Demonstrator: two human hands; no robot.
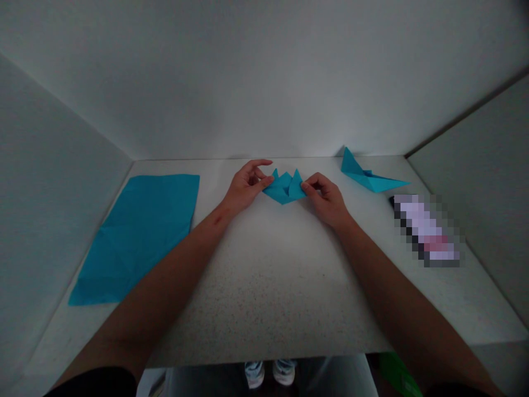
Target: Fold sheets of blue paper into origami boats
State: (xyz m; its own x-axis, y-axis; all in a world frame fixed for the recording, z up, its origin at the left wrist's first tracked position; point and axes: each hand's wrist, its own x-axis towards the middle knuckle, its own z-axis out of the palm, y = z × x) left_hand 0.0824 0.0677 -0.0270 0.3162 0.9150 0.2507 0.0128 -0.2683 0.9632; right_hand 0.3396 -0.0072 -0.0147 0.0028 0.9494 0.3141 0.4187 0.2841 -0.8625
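Observation:
A small folded blue paper piece point(285, 187) with pointed flaps lies on the white table point(264, 275) near the back wall. My left hand point(247, 187) pinches its left end between thumb and fingers. My right hand point(324, 198) pinches its right end, fingers curled. Both forearms reach across the table from the near edge.
A stack of flat blue paper sheets point(140, 231) lies at the left. A finished folded blue paper figure point(366, 173) sits at the back right. A blurred-out oblong object point(427, 231) lies at the right. Walls close the table on three sides.

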